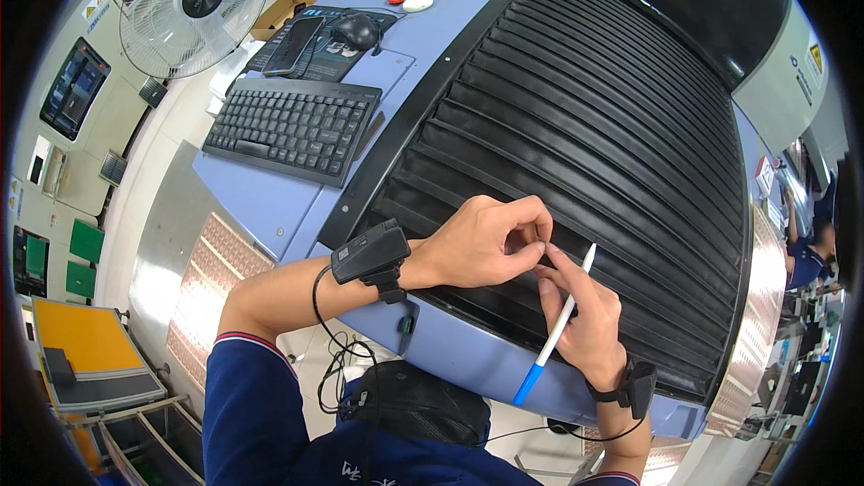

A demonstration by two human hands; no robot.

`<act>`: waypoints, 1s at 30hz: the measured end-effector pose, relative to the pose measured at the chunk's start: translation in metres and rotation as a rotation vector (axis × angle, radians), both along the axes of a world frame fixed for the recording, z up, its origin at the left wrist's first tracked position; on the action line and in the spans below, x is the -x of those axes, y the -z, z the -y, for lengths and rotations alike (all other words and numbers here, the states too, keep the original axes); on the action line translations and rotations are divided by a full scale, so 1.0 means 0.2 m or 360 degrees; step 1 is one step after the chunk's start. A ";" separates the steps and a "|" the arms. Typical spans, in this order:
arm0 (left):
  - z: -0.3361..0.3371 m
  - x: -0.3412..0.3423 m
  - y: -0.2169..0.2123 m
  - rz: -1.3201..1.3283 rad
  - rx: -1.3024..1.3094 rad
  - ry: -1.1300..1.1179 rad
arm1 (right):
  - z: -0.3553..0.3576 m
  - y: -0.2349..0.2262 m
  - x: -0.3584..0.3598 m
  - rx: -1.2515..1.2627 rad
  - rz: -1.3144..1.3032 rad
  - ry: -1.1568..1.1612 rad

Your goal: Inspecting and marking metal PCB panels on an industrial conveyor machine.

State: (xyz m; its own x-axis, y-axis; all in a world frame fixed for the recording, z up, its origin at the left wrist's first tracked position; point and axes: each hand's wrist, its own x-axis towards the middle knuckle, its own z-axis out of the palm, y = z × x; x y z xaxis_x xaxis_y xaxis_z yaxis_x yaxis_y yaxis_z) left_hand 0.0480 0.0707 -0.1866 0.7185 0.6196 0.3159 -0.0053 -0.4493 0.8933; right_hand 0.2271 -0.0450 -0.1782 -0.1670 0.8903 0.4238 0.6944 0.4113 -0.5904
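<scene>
Blue sleeve (256,396): close up at the bottom left, with a red and white stripe round its end.
Left hand (477,243): above the black ribbed cover (585,126) set in the worktop (450,346), near the front edge. Its thumb and pointer tips are together in a ring (I can't tell if something tiny is pinched there).
Right hand (589,326): just right of the left hand, holding a pen (556,328). Its thumb and pointer tips reach the left fingers, touching or almost touching.
Doing it well: I think small, gentle moves are best, with both sets of tips close together. The pen should be tucked in tight, or it could slip or poke the other hand.
Pen spot: in the right hand, over the worktop's front edge.
Pen ends: the thin white end points away, over the ribbed cover; the blue end points back to the person.
Pen line: its long way crosses the front edge and runs roughly along with the cover's left edge, across the ribs.
</scene>
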 end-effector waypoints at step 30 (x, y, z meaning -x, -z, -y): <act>0.00 -0.01 0.01 0.0002 -0.0031 0.0015 | -0.01 0.02 -0.02 -0.0078 0.0034 -0.0019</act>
State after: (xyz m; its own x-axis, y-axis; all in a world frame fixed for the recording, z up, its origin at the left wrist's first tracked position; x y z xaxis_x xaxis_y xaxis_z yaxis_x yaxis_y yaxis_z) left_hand 0.0493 0.0711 -0.1882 0.7240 0.6063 0.3290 -0.0111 -0.4667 0.8844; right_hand 0.2303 -0.0434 -0.1817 -0.1866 0.8665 0.4630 0.7015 0.4475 -0.5547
